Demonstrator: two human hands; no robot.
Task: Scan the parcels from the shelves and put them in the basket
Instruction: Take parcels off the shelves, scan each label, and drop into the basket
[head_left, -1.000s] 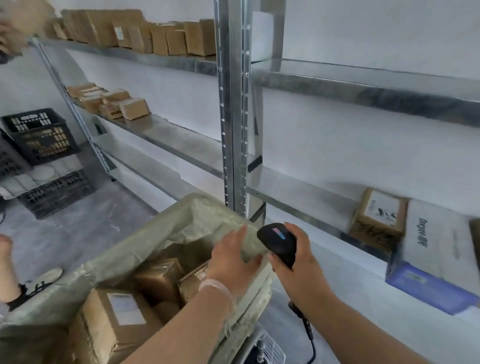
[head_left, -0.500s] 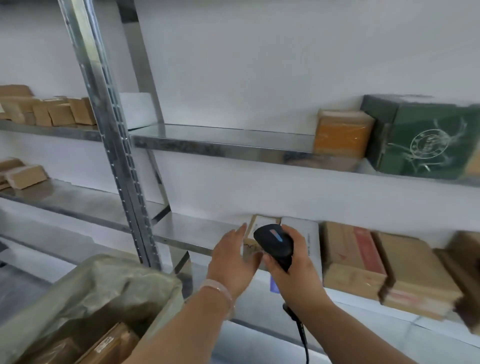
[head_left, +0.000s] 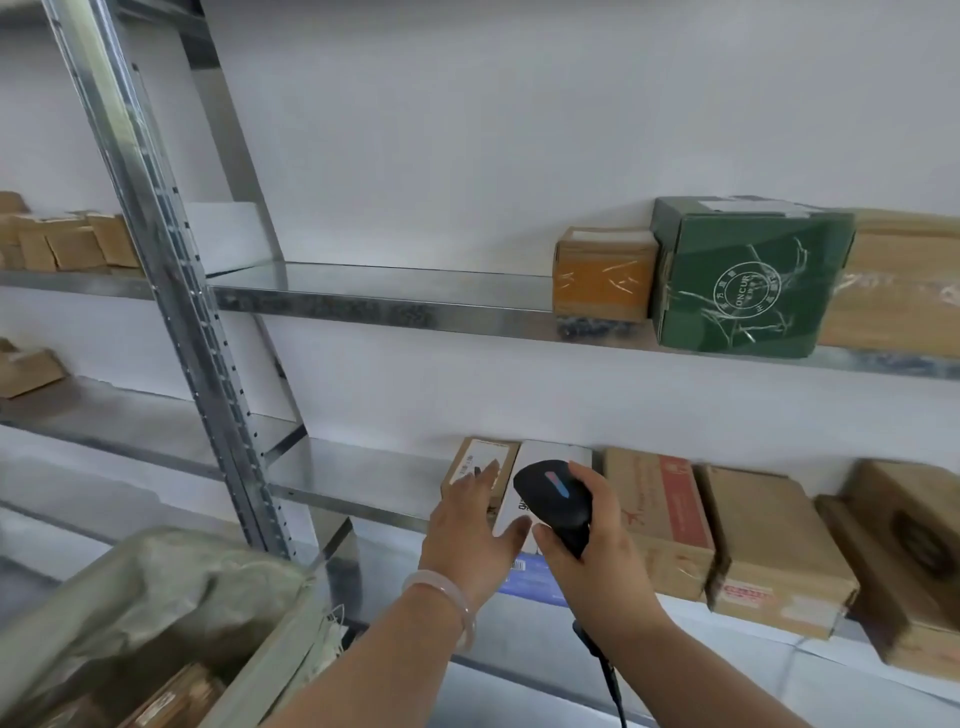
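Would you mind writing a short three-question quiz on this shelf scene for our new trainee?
1. True or false: the right hand holds the black scanner.
2. Which parcel is the left hand reaching for? A) the green box B) the small brown parcel at the left end of the lower row C) the orange-taped box
3. Fill in: the green box stands on the ____ of the two shelves that hold parcels on the right.

Key: 1 true; 2 B; 3 upper.
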